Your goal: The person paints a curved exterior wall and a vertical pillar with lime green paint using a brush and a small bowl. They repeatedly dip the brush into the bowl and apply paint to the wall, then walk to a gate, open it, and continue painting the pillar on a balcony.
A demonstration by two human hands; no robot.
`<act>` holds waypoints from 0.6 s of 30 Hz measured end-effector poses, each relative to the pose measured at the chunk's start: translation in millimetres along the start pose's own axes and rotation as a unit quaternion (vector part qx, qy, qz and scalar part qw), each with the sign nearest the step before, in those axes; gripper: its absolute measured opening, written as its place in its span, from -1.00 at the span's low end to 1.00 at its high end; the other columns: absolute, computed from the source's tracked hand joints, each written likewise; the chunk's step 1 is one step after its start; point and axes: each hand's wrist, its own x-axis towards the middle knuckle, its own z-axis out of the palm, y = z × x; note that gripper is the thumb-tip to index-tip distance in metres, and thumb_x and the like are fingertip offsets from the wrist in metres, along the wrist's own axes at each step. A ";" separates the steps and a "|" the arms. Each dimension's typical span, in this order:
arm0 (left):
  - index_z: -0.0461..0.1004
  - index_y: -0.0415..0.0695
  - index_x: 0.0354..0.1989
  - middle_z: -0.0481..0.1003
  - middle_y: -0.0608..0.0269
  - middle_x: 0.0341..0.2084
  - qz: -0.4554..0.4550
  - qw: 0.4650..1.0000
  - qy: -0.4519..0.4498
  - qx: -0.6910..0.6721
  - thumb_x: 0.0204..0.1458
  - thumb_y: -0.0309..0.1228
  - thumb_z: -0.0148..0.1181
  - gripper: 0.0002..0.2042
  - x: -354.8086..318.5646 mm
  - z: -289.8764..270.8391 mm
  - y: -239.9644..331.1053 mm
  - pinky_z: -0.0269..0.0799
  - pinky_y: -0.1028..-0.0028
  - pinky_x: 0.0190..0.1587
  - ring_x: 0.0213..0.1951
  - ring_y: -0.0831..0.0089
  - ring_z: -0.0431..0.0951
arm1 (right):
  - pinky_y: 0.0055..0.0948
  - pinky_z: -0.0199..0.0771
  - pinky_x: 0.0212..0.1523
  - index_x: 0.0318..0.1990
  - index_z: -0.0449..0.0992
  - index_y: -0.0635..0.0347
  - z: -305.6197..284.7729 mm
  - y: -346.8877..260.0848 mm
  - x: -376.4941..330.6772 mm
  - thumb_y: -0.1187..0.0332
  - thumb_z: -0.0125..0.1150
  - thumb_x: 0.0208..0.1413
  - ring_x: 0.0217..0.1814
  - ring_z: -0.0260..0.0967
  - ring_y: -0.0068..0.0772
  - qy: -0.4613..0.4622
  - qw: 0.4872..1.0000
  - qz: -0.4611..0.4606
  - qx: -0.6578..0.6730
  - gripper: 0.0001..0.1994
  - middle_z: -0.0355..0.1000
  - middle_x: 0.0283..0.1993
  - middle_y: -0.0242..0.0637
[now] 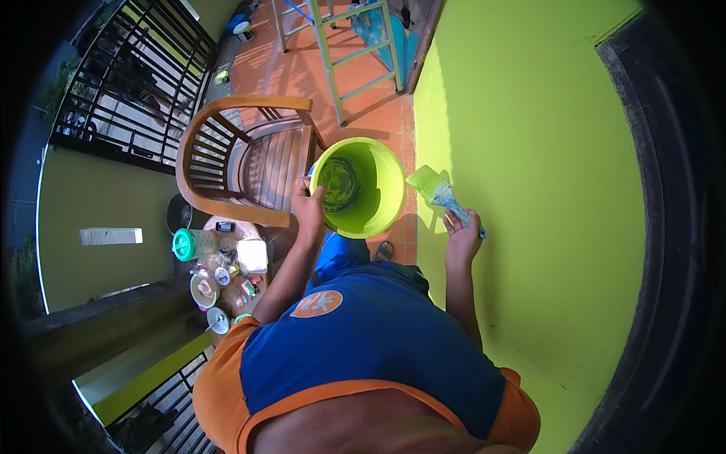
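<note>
Left hand (308,206) gripping bucket (368,189) rim at frame centre; right hand (463,236) closed on brush (437,191), touching the wall (529,151). Painting underway; reloading likely calls for dipping.

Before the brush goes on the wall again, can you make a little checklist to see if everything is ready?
1. Bucket held firmly: ok. The left hand grips the rim of the green bucket.
2. Brush in hand: ok. The right hand holds the paintbrush by its handle.
3. Paint on the brush: ok. The bristles are coated green.
4. Paint left in the bucket: ok. Green paint shows at the bottom, but how deep it is cannot be told.
5. Wall within reach: ok. The green wall is right beside the brush.
6. Room to step: not ok. The wooden chair stands close behind the bucket.
</note>
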 end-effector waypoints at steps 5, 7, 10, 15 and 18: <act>0.28 -0.14 -0.57 0.35 0.38 -0.52 -0.004 0.997 0.050 -0.055 -0.10 -0.71 0.08 -0.81 82.2 17.9 7.7 0.23 0.59 -0.35 -0.47 0.62 0.30 | -0.16 0.55 -0.06 -0.06 0.34 0.29 91.5 3.1 94.1 0.23 0.01 0.32 -0.06 0.53 -0.04 -0.069 0.997 0.038 -0.001 -0.73 0.41 -0.09 -0.08; 0.30 -0.13 -0.56 0.40 0.36 -0.56 -0.055 0.990 0.097 -0.085 -0.10 -0.71 0.07 -0.82 129.0 23.3 8.5 0.25 0.60 -0.40 -0.52 0.63 0.32 | -0.17 0.56 -0.07 -0.07 0.34 0.30 136.3 11.6 134.2 0.24 0.02 0.31 -0.07 0.53 -0.04 -0.080 0.996 0.037 -0.015 -0.74 0.41 -0.11 -0.09; 0.29 -0.10 -0.56 0.38 0.37 -0.59 -0.076 0.982 0.137 -0.105 -0.09 -0.70 0.06 -0.82 196.7 29.0 7.7 0.25 0.60 -0.44 -0.55 0.64 0.31 | -0.21 0.58 -0.10 -0.08 0.34 0.30 198.3 25.6 186.3 0.26 0.05 0.30 -0.07 0.53 -0.04 -0.113 0.992 0.020 -0.054 -0.75 0.42 -0.10 -0.09; 0.26 -0.09 -0.57 0.31 0.42 -0.61 -0.037 0.974 0.190 -0.121 -0.10 -0.68 0.08 -0.80 311.7 45.7 13.7 0.20 0.59 -0.43 -0.54 0.65 0.26 | -0.22 0.58 -0.10 -0.03 0.33 0.30 300.5 40.2 270.3 0.20 0.03 0.30 -0.12 0.53 -0.08 -0.097 0.992 0.078 -0.028 -0.69 0.40 -0.09 -0.10; 0.23 -0.09 -0.58 0.26 0.45 -0.61 -0.005 0.973 0.215 -0.085 -0.09 -0.67 0.10 -0.79 389.7 56.9 18.8 0.16 0.59 -0.42 -0.52 0.67 0.23 | -0.19 0.58 -0.08 -0.03 0.33 0.29 353.2 40.5 319.8 0.21 0.04 0.29 -0.12 0.53 -0.05 -0.093 0.992 0.079 -0.033 -0.70 0.39 -0.06 -0.11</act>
